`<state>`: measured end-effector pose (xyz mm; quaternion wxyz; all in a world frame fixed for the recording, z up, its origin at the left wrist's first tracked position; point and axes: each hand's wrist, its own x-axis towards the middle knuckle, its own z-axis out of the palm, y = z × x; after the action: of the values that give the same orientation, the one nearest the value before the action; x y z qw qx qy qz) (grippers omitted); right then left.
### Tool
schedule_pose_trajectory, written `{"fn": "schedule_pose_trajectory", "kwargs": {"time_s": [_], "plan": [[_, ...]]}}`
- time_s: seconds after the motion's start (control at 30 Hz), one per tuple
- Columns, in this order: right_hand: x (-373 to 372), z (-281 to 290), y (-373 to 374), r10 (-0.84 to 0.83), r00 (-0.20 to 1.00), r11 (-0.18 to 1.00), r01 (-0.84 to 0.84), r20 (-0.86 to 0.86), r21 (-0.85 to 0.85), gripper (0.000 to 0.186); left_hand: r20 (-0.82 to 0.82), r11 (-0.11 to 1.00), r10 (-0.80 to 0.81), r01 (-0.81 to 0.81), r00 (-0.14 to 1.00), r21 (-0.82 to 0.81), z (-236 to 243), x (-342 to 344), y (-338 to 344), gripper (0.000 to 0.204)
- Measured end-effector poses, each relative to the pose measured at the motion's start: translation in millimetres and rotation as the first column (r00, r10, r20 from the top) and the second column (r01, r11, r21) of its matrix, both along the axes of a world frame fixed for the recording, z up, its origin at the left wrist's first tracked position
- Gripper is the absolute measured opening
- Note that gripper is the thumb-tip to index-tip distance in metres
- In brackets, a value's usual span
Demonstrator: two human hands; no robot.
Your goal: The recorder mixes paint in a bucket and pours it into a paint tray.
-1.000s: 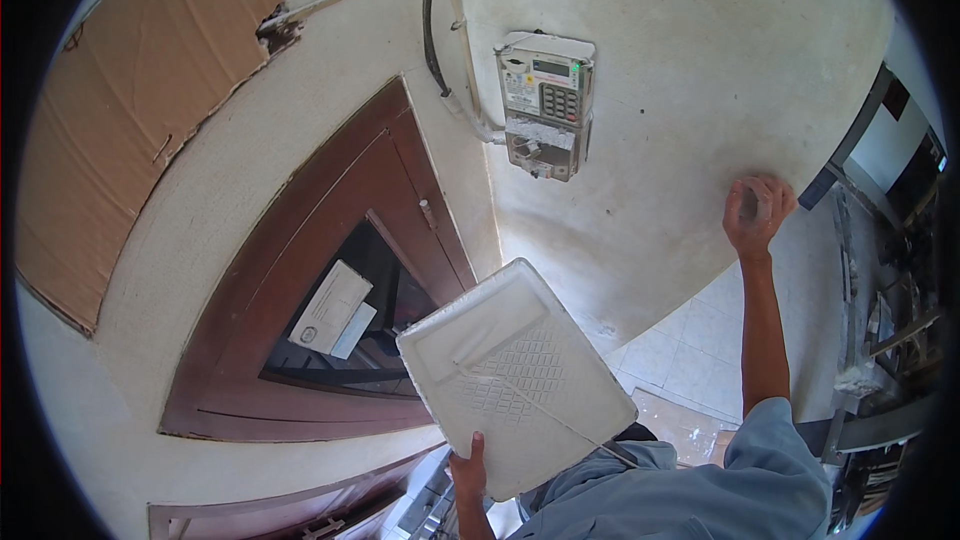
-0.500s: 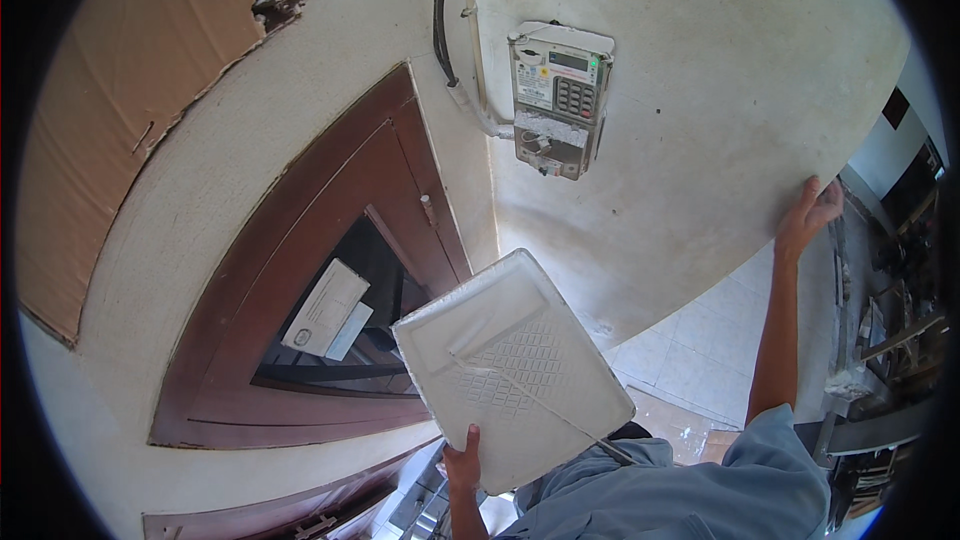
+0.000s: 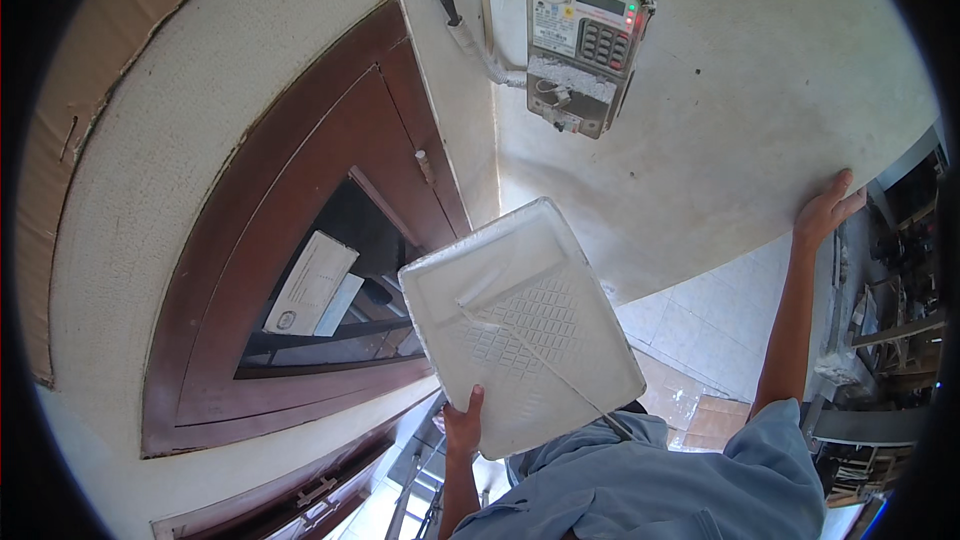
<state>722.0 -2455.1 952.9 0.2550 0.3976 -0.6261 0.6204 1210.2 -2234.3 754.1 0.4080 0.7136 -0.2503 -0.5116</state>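
Note:
My left hand (image 3: 463,425) grips a white paint tray (image 3: 600,340) at its lower left edge, with the thumb over the rim. A ribbed diamond pattern covers the middle of the tray. Across it lies a thin bent metal rod like a roller frame (image 3: 550,402), its dark handle (image 3: 618,427) reaching over the rim beside my shirt. Any roller at its upper end blends into the white of the tray. My right arm is stretched out, and my right hand (image 3: 828,212) rests with extended fingers at the right edge of the pale wall (image 3: 740,150).
An electricity meter (image 3: 585,45) with a keypad is fixed to the wall, with cables beside it. At left is a brown wooden door or window frame (image 3: 215,280) with a box (image 3: 310,280) showing through its glass. Cluttered shelving (image 3: 890,340) stands at right; cardboard (image 3: 720,427) covers some tiled floor.
My view has tilted down, so the meter sits higher and larger. A red light now shows on it. My right hand's fingers are straighter at the wall's edge; my left hand keeps the tray.

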Motion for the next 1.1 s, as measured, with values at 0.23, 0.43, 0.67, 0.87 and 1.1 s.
{"fn": "schedule_pose_trajectory", "kwargs": {"time_s": [0.23,0.43,0.67,0.87,1.1], "plan": [[-6.7,-5.7,-1.3,-0.014,0.999,0.998,0.016,-0.028,0.058,0.071,0.023,1.000,-0.023,0.023,0.999,-0.001,-8.8,4.0,6.8,0.054],[0.1,-2.4,-0.8,0.003,1.000,0.999,-0.003,0.012,0.039,0.074,0.023,1.000,-0.016,0.015,1.000,0.017,-9.5,-1.8,15.7,0.055],[-1.6,-1.4,-2.1,0.110,0.993,0.993,-0.108,0.031,-0.037,0.067,0.049,0.999,-0.001,-0.001,0.999,0.032,4.9,-8.9,23.9,0.057],[-8.2,-5.9,-6.1,0.205,0.977,0.974,-0.198,0.061,-0.107,0.068,0.068,0.999,0.020,-0.023,0.997,0.036,25.9,-19.4,30.6,0.059],[-9.5,-5.5,-8.4,0.286,0.955,0.951,-0.272,0.079,-0.149,0.078,0.061,0.995,0.098,-0.096,0.993,-0.038,26.0,-31.7,48.7,0.064]]}}
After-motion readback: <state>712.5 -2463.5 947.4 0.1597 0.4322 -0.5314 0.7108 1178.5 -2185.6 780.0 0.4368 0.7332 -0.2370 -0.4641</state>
